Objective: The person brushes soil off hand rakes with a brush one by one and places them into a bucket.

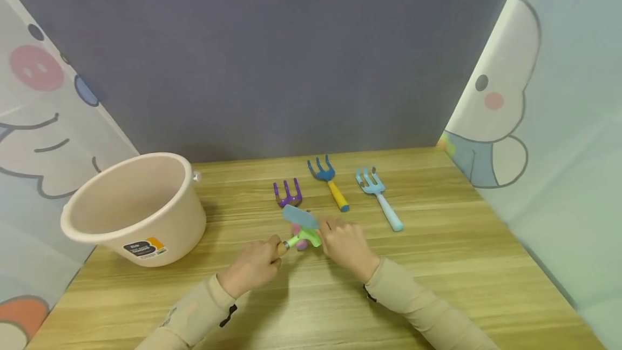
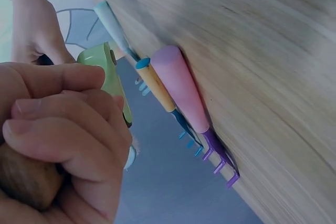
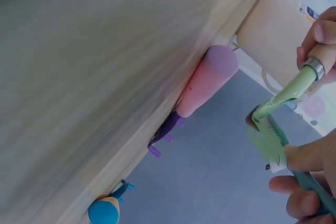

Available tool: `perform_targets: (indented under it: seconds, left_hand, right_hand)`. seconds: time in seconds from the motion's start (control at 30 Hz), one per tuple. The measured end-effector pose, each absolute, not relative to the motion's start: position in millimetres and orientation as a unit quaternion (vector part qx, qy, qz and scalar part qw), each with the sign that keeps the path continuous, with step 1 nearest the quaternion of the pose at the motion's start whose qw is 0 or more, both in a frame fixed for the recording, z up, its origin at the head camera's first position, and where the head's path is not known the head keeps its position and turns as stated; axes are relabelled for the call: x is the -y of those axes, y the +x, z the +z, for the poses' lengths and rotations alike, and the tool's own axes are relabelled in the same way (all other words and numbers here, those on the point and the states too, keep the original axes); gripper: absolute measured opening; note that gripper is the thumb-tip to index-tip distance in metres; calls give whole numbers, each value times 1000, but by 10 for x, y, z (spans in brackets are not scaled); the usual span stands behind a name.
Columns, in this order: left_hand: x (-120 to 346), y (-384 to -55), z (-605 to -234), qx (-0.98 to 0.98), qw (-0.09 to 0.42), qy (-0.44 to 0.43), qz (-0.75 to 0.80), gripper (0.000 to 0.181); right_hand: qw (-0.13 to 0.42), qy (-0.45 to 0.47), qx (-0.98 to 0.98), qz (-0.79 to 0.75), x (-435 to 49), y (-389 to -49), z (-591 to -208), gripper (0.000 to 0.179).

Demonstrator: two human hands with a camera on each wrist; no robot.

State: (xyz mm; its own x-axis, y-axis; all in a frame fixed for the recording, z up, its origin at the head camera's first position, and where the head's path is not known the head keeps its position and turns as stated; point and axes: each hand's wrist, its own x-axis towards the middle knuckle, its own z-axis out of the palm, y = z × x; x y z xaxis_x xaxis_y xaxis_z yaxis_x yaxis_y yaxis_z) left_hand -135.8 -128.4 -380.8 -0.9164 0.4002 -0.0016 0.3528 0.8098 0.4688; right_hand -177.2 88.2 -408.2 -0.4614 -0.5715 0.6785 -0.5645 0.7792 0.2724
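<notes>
- Above the table (image 1: 452, 253), the left hand (image 1: 252, 267) grips a green tool (image 1: 293, 241) by its wooden handle (image 1: 282, 248).
- The right hand (image 1: 346, 244) grasps a blue brush (image 1: 299, 216) at the tool's blade (image 1: 311, 238).

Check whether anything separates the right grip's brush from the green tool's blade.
Nothing visible stands between them: the right grip holds the brush right at the blade, while the left grip holds the tool's wooden handle.

Even light in the head view, soft shadows on the table (image 1: 466, 263), wrist views dimmer, cooler and softer
</notes>
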Motion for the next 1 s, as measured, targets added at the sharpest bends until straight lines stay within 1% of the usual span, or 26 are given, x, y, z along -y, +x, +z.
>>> perform_targets:
  seconds: [0.2,0.3,0.4,0.8,0.9,1.0]
  left_hand:
    - [1268,-1368,-3803,-950,38,199,238,8]
    - [1266,-1376,-3795,-949,37,199,240,7]
    - [1267,-1385,-3798,-948,41,199,245,8]
    - [1325,-1394,-3856,-943,71,201,255,9]
    - [1350,-1404,-3870,-943,73,197,259,10]
    - [1374,-1415,-3877,-943,73,195,258,10]
  right_hand:
    - [421,314,851,-8,-875,-1814,-4052,24]
    - [422,309,852,11,-876,-1825,-4026,24]
    - [411,301,860,33,-883,-1839,-4021,25]
    - [276,243,914,170,-934,-1963,-4021,27]
    - [249,237,918,199,-944,-1972,-4010,29]
    - [234,235,918,219,-949,-1979,-4000,29]
